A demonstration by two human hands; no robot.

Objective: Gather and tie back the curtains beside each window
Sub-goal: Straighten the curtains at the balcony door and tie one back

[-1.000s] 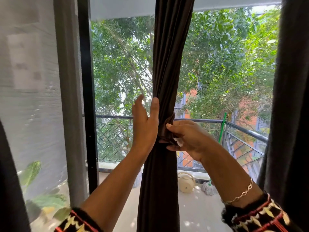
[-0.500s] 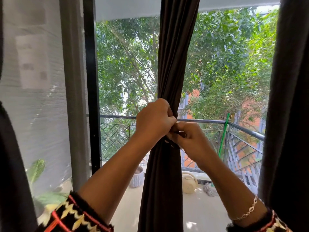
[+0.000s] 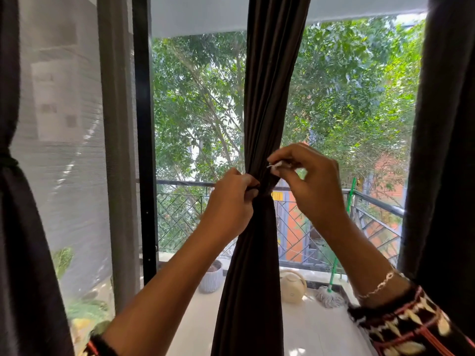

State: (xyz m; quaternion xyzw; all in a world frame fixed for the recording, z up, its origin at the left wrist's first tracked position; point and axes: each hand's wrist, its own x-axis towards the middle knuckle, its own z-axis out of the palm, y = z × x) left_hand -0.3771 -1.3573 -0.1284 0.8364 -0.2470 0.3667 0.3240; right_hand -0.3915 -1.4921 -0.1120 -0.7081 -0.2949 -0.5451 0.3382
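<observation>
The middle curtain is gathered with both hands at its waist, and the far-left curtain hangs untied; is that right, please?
Not quite: the head view shows the far-left curtain cinched by a dark band. The middle curtain is gathered, left hand and right hand at its waist.

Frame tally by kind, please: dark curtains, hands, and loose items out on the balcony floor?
Dark curtains: 3 (centre curtain, left curtain, right curtain)
Hands: 2 (left hand gripping the centre curtain, right hand pinching a white scrap)
Balcony items: 3 (plant pot, watering can, mop)
Total: 8
</observation>
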